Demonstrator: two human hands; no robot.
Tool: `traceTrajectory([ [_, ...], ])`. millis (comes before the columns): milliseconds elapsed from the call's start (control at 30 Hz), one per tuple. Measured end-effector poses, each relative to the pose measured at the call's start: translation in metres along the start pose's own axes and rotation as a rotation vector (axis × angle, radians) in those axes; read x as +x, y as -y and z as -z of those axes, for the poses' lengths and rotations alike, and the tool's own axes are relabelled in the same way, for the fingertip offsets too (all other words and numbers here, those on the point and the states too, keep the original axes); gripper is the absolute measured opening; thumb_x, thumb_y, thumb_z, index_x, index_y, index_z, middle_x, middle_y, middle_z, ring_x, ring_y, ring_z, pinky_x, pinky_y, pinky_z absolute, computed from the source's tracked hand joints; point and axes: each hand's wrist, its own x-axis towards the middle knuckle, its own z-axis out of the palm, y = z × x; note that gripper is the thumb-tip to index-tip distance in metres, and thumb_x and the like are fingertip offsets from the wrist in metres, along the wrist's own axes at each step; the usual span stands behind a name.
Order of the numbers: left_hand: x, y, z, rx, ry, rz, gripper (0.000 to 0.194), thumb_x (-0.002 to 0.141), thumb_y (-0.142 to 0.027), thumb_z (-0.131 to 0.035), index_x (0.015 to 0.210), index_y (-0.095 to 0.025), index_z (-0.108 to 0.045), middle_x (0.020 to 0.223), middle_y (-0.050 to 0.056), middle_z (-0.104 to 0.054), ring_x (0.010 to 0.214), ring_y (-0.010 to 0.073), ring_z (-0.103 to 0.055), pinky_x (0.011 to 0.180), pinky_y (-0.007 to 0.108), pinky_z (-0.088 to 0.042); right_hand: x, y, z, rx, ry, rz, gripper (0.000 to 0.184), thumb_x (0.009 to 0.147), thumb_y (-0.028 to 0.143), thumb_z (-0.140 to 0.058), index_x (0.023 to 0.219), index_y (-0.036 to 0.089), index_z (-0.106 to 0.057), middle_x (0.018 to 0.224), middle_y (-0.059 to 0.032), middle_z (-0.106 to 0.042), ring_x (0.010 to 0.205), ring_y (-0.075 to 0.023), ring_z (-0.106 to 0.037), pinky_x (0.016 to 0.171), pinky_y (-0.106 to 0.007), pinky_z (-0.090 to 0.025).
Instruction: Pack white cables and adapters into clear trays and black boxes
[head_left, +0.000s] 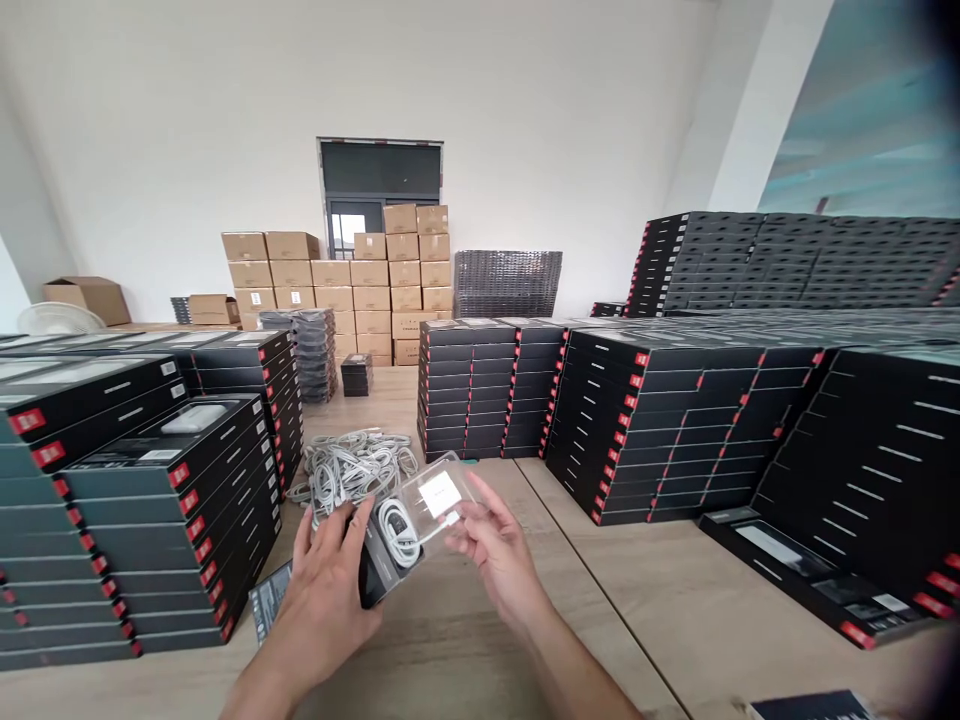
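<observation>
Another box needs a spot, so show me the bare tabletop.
Bare tabletop lies between the right hand and the right-side box stacks, and between both forearms. It's crowded beyond the left hand, where pale cables lie heaped, and farther left, at the left-side box stacks.

There is one view, from a camera worn on the person's head. It faces forward and down, over the table (pixel 465 640). The cable pile (pixel 360 462) lies at short distance, left of the view's middle; the left hand (pixel 324 578) and the right hand (pixel 496 550) are nearer to the camera than this pile. Far behind the pile, the view reaches brown cartons (pixel 367 299) and the white wall (pixel 525 90).
</observation>
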Motion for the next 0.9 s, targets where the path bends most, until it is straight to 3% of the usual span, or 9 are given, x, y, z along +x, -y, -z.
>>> traceTrajectory([
  [200,-0.002,-0.009,0.016,-0.272,0.137,0.089,0.093,0.068,-0.023,-0.063,0.150,-0.029,-0.019,0.143,0.008,-0.041,0.136,0.0302,-0.034,0.114,0.046,-0.022,-0.003,0.009,-0.005,0.158,0.204,-0.211,0.058,0.075,0.037,-0.069,0.129,0.023,-0.056,0.090,-0.0056,-0.073,0.078,-0.0219,-0.069,0.077,-0.040,-0.055],
  [267,-0.002,-0.011,0.022,-0.354,0.164,0.095,0.093,0.068,-0.022,-0.062,0.149,-0.029,-0.019,0.146,0.008,-0.038,0.138,0.0296,-0.030,0.114,0.045,-0.024,-0.002,0.010,-0.003,0.183,0.185,-0.225,0.053,0.075,0.036,-0.069,0.125,0.023,-0.058,0.084,-0.0044,-0.073,0.074,-0.0193,-0.069,0.072,-0.035,-0.055],
  [367,-0.003,-0.013,0.026,-0.403,0.187,0.060,0.095,0.065,-0.018,-0.063,0.149,-0.031,-0.021,0.147,0.006,-0.036,0.138,0.0283,-0.030,0.116,0.043,-0.022,-0.004,0.008,0.004,0.004,0.217,-0.293,0.044,0.073,0.028,-0.076,0.115,0.022,-0.063,0.078,-0.0019,-0.072,0.060,-0.0129,-0.065,0.055,-0.022,-0.052],
  [500,-0.005,-0.017,0.023,-0.462,0.260,0.006,0.097,0.062,-0.014,-0.065,0.147,-0.034,-0.023,0.143,0.005,-0.039,0.135,0.0287,-0.035,0.115,0.042,-0.025,-0.013,0.004,0.009,-0.174,0.419,-0.395,0.043,0.062,0.026,-0.086,0.101,0.019,-0.068,0.087,-0.0044,-0.072,0.069,-0.0176,-0.068,0.053,-0.024,-0.054],
  [600,-0.005,-0.026,0.016,-0.527,0.174,0.028,0.099,0.063,-0.015,-0.066,0.148,-0.033,-0.019,0.146,0.006,-0.035,0.138,0.0294,-0.031,0.116,0.043,-0.024,-0.015,0.006,0.003,-0.166,0.364,-0.309,0.039,0.062,0.030,-0.086,0.096,0.018,-0.069,0.085,-0.0047,-0.072,0.067,-0.0197,-0.068,0.053,-0.029,-0.056],
  [700,-0.007,-0.038,0.004,-0.654,0.009,0.108,0.112,0.064,-0.021,-0.072,0.150,-0.029,-0.002,0.156,0.009,-0.017,0.145,0.0316,-0.016,0.118,0.047,-0.017,-0.008,0.014,-0.006,-0.086,0.174,-0.062,0.033,0.070,0.040,-0.080,0.096,0.022,-0.071,0.088,-0.0044,-0.072,0.067,-0.0176,-0.065,0.057,-0.029,-0.056],
  [800,-0.009,-0.047,-0.009,-0.845,0.008,0.098,0.119,0.067,-0.024,-0.074,0.149,-0.024,0.012,0.159,0.013,-0.003,0.147,0.0326,-0.006,0.119,0.049,-0.013,-0.001,0.023,-0.009,-0.144,0.078,0.130,0.028,0.073,0.044,-0.077,0.091,0.023,-0.073,0.086,-0.0042,-0.072,0.073,-0.0180,-0.063,0.064,-0.028,-0.054],
  [900,-0.010,-0.048,-0.013,-1.047,0.015,0.062,0.103,0.080,-0.025,-0.063,0.149,-0.026,0.014,0.159,0.012,-0.008,0.146,0.0280,-0.014,0.119,0.047,-0.016,-0.001,0.029,-0.008,-0.290,0.090,0.216,0.028,0.078,0.048,-0.071,0.088,0.022,-0.074,0.082,-0.0039,-0.071,0.072,-0.0180,-0.061,0.065,-0.028,-0.051],
])
